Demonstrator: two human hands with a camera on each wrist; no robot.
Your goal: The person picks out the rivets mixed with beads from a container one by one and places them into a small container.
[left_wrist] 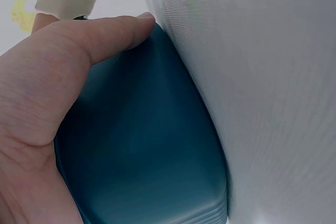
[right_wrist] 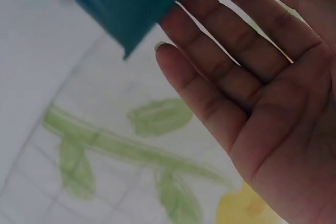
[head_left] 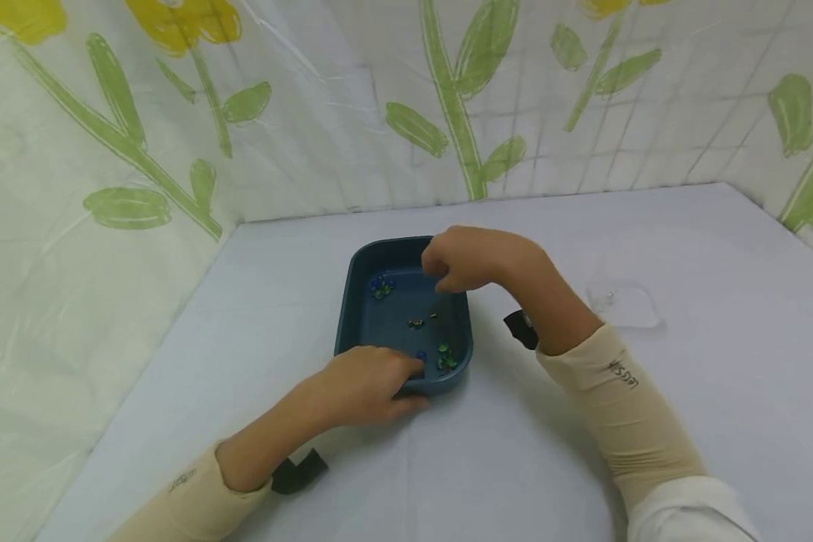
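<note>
A dark blue rectangular tray [head_left: 352, 301] stands on the white table. At its near end my left hand [head_left: 373, 384] grips the rim, thumb along the outer wall and fingers over the inside; in the left wrist view, the thumb [left_wrist: 121, 32] presses that wall. Blue and green beads [head_left: 382, 287] lie at the tray's left, green ones [head_left: 446, 357] in the near right corner. Small gold-coloured pieces [head_left: 415, 323] sit mid-tray, and a blue bead [head_left: 421, 355] is by my left fingers. My right hand [head_left: 474, 260] is over the far right corner; whether its fingertips pinch anything is unclear.
A clear shallow dish [head_left: 626, 305] rests on the table to the right, with something small and transparent at its left side. Dark straps [head_left: 300, 473] show near both wrists. A white sheet painted with flowers [head_left: 312, 113] hangs behind the table.
</note>
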